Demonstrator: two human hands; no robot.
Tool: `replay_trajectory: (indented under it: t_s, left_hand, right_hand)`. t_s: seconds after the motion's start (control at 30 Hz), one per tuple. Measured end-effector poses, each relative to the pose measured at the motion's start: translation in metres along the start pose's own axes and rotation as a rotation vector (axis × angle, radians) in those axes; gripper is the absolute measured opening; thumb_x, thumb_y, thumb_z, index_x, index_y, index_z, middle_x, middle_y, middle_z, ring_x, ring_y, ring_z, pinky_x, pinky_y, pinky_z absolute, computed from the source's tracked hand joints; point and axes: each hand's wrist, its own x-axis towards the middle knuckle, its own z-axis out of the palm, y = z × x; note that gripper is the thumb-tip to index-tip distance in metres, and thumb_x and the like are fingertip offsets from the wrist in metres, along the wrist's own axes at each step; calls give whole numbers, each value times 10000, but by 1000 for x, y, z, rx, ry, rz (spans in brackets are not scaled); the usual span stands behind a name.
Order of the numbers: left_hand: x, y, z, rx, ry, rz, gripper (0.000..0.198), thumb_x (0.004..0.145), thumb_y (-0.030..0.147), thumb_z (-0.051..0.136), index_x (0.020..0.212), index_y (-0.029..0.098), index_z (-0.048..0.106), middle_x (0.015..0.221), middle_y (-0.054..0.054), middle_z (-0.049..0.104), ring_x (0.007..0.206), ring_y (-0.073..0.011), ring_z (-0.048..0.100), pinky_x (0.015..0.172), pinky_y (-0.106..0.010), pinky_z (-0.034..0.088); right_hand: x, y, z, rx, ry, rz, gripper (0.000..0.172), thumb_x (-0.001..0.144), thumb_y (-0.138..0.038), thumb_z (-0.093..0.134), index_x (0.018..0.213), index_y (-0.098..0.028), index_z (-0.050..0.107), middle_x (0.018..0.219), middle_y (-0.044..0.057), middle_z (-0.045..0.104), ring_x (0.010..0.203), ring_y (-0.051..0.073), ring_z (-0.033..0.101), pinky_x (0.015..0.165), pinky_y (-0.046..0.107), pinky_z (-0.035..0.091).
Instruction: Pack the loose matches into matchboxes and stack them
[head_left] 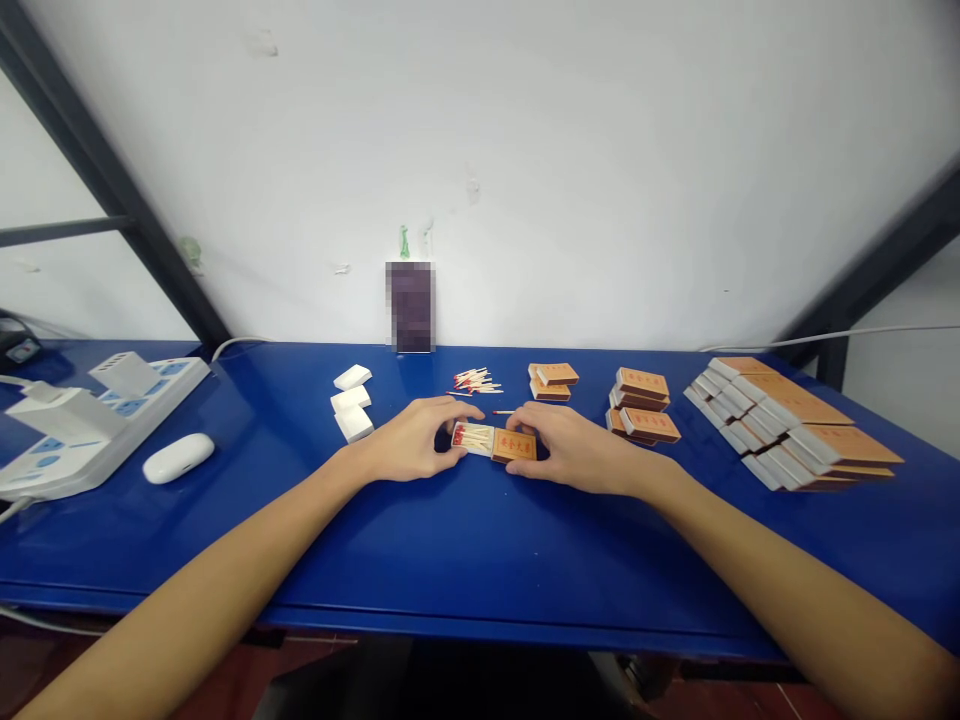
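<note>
An orange matchbox sleeve [514, 445] lies between my hands, its white tray of red-tipped matches [474, 438] sticking out to the left. My left hand [418, 438] pinches the tray's left end between thumb and fingers. Around the sleeve close the thumb and fingers of my right hand [559, 445]. Just behind the box one loose match [503, 412] lies on the blue table, and a small heap of loose matches [477, 381] sits farther back.
White trays [351, 400] lie left of centre. Matchboxes [553, 377] stand in small stacks behind and right of my right hand, with a large stack [795, 410] at the far right. At the left are a white earphone case [178, 458] and a power strip [161, 400].
</note>
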Motion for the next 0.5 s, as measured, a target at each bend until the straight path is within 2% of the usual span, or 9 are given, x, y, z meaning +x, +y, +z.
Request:
replay_trajectory:
  t_s: [0.17, 0.33, 0.5]
  left_hand:
    - [0, 0, 1, -104, 35, -17, 359, 808, 180, 662, 1165, 194, 622, 971, -26, 665, 774, -138, 593, 736, -291, 506]
    - [2, 0, 3, -384, 64, -111, 275, 811, 196, 689, 1075, 168, 620, 1040, -48, 669, 882, -154, 659, 852, -336, 547]
    - [4, 4, 6, -627, 58, -233, 256, 802, 233, 721, 1009, 150, 596, 1029, -48, 665, 926, -184, 701, 879, -364, 563]
  right_hand:
    - [0, -4, 1, -28, 25, 38, 325, 826, -433, 679, 1036, -195, 613, 1042, 80, 642, 933, 240, 609, 799, 356, 468]
    - [-1, -7, -1, -26, 21, 70, 351, 809, -456, 694, 1036, -197, 626, 1080, 100, 652, 972, 265, 613, 780, 356, 469]
    - [-1, -5, -6, 10, 10, 87, 357, 795, -445, 722, 1022, -187, 624, 953, 62, 654, 823, 211, 604, 700, 318, 444]
